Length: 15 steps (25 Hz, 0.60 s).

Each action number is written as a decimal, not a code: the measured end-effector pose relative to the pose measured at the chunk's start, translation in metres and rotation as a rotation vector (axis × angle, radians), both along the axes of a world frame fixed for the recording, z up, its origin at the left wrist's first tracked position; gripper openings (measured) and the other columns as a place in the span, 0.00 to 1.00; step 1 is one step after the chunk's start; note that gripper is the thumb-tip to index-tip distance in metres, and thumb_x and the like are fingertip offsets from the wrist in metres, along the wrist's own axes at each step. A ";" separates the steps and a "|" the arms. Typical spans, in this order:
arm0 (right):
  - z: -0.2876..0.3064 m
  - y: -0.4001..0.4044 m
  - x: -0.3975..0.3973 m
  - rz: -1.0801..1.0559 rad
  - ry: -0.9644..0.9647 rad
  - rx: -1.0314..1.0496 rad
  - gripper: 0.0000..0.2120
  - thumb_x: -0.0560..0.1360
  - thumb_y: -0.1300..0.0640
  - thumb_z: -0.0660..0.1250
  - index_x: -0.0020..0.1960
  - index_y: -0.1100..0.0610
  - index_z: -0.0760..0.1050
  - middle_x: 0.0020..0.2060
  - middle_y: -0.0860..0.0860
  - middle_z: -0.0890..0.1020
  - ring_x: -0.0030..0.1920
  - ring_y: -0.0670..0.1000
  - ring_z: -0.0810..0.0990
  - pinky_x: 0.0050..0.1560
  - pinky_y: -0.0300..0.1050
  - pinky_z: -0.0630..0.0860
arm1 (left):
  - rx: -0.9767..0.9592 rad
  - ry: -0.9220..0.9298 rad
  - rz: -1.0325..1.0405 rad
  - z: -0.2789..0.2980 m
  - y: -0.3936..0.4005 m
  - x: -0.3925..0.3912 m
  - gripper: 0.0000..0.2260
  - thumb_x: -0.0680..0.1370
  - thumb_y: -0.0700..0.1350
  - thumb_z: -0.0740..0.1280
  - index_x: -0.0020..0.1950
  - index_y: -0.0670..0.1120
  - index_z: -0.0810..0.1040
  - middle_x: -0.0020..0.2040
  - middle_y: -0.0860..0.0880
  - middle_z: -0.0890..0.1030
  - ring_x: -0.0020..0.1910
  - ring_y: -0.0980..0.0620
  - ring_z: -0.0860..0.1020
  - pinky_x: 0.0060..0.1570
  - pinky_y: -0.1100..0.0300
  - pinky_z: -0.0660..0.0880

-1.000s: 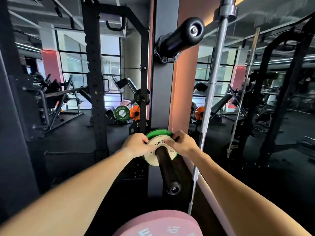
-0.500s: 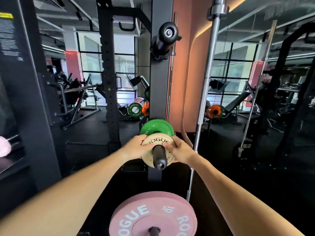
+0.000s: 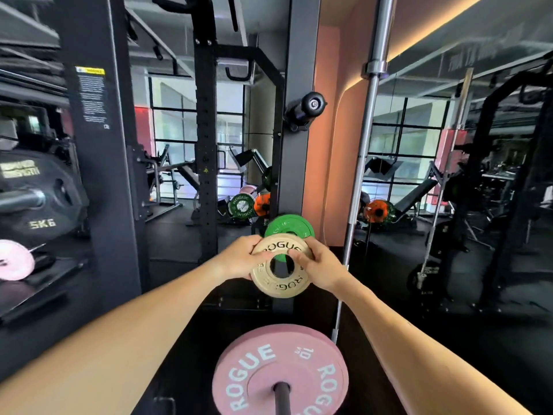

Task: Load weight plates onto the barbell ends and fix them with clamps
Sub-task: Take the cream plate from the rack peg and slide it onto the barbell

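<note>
A small beige Rogue weight plate [image 3: 276, 284] is held in front of the rack upright, off its storage peg, its centre hole showing through. My left hand [image 3: 239, 259] grips its left rim and my right hand [image 3: 318, 266] grips its right rim. Just behind it a green plate [image 3: 288, 226] stays on the rack. Below, a pink 10 kg Rogue plate [image 3: 263, 372] sits on a lower black peg [image 3: 281, 398]. A steel barbell [image 3: 363, 151] stands upright to the right of the rack post.
The dark rack upright [image 3: 299, 115] carries an empty black peg [image 3: 305, 110] higher up. At left, a barbell sleeve with a black 5 kg plate [image 3: 42, 199] and a pink plate [image 3: 13, 263] sits beside another upright [image 3: 101, 145]. A mirror wall stands on the right.
The beige plate has come off the black storage peg toward me; its hole is now empty. My view has shifted back and right, bringing the left barbell end into sight.
</note>
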State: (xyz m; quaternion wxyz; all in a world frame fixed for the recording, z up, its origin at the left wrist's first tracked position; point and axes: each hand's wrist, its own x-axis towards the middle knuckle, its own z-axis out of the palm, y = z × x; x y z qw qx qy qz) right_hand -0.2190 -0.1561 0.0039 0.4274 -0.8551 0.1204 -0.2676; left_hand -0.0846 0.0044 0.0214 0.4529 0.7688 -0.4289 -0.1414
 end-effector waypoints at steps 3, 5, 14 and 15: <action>0.012 0.067 0.019 0.063 -0.052 0.030 0.06 0.81 0.53 0.67 0.53 0.55 0.76 0.40 0.46 0.80 0.41 0.45 0.78 0.42 0.37 0.75 | -0.023 -0.026 0.056 0.016 0.076 0.005 0.10 0.82 0.47 0.66 0.60 0.44 0.76 0.55 0.43 0.83 0.53 0.45 0.85 0.48 0.42 0.84; 0.016 0.119 0.037 0.108 -0.074 0.031 0.04 0.81 0.52 0.67 0.50 0.52 0.75 0.40 0.45 0.80 0.41 0.44 0.78 0.44 0.40 0.74 | -0.029 -0.037 0.100 0.023 0.136 0.011 0.10 0.82 0.48 0.66 0.61 0.46 0.76 0.55 0.43 0.83 0.52 0.45 0.85 0.47 0.40 0.84; 0.029 0.392 0.129 0.453 -0.078 0.045 0.04 0.81 0.50 0.66 0.52 0.50 0.76 0.42 0.45 0.82 0.44 0.45 0.81 0.42 0.39 0.75 | -0.065 -0.129 0.472 0.036 0.436 0.033 0.06 0.81 0.47 0.68 0.56 0.56 0.76 0.53 0.46 0.84 0.49 0.45 0.86 0.42 0.41 0.84; 0.031 0.418 0.137 0.495 -0.069 0.042 0.04 0.81 0.50 0.66 0.52 0.49 0.76 0.43 0.46 0.83 0.45 0.46 0.82 0.43 0.40 0.76 | -0.064 -0.141 0.521 0.036 0.464 0.033 0.06 0.81 0.47 0.68 0.57 0.55 0.76 0.53 0.47 0.84 0.49 0.45 0.86 0.43 0.40 0.84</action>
